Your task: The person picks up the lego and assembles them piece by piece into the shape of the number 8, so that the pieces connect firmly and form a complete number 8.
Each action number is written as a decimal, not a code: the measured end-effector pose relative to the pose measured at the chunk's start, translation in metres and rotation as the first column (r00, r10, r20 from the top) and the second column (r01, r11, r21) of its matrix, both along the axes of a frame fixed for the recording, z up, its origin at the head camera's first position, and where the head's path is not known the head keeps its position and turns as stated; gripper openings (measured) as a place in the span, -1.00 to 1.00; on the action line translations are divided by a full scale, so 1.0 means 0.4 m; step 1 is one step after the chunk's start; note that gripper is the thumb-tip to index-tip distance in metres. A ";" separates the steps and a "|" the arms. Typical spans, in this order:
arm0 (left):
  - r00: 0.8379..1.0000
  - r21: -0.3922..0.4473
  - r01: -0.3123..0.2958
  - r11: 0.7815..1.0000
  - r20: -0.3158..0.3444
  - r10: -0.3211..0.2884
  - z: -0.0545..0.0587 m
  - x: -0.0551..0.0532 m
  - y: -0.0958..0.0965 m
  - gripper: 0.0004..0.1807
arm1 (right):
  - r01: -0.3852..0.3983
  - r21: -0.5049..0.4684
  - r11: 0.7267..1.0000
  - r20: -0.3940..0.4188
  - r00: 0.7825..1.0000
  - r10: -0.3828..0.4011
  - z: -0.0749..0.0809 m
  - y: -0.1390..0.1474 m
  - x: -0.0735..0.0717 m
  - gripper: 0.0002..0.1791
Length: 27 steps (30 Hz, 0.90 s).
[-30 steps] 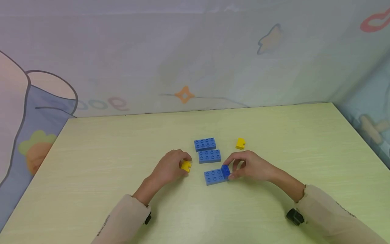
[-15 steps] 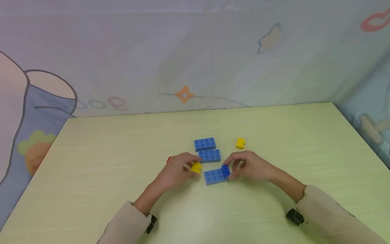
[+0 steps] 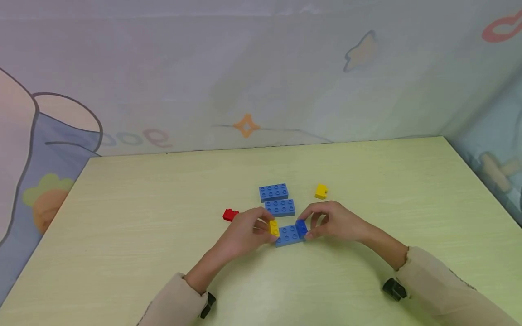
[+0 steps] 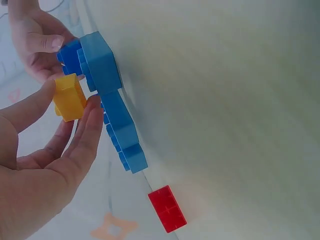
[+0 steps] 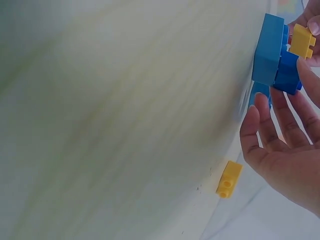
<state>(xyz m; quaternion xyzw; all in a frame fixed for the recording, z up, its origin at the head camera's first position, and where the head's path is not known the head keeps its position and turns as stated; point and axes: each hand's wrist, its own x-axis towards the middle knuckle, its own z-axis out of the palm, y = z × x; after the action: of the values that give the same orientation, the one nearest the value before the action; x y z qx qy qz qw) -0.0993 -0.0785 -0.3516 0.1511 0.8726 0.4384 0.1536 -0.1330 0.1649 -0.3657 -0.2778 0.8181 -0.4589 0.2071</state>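
My left hand [image 3: 244, 231] pinches a small yellow building brick [image 3: 274, 228] between thumb and fingers, studs up, over the left end of a light blue brick [image 3: 288, 235]. In the left wrist view a gap shows between the yellow brick [image 4: 70, 97] and the light blue brick [image 4: 101, 65]. A small dark blue brick [image 3: 301, 229] sits across the light blue brick's right end. Thumb and index finger of my right hand [image 3: 338, 222] hold that dark blue brick, also seen in the right wrist view as a dark blue brick [image 5: 286, 72].
Two more light blue bricks, a rear one [image 3: 273, 192] and a nearer one [image 3: 279, 208], lie just behind. A second yellow brick [image 3: 321, 191] is at back right. Left of them lies a red brick [image 3: 230, 214], partly behind my left hand. A printed cloth [image 3: 261, 81] hangs behind the table [image 3: 142, 203].
My left hand has moved right with the yellow brick, from beside the light blue brick to over its left end. The red brick has come into view. My right hand has stayed put.
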 end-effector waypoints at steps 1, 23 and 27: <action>1.000 0.000 0.002 1.000 0.000 -0.002 0.000 0.000 0.001 -0.68 | 0.004 0.003 1.000 0.001 1.000 -0.004 0.000 0.000 0.000 -0.68; 0.995 -0.041 0.067 0.997 -0.072 -0.070 -0.017 0.000 0.012 -0.66 | 0.026 0.008 1.000 -0.001 1.000 -0.026 -0.004 0.000 0.004 -0.68; 0.994 -0.048 0.070 0.996 -0.085 -0.074 -0.017 0.001 0.012 -0.67 | 0.023 0.008 1.000 -0.004 1.000 -0.023 -0.006 0.000 0.002 -0.68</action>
<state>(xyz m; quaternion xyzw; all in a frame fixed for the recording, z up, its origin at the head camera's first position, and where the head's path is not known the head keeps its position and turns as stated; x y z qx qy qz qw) -0.0987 -0.0737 -0.3583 0.1981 0.8820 0.4060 0.1345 -0.1320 0.1650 -0.3680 -0.2682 0.8236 -0.4574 0.2013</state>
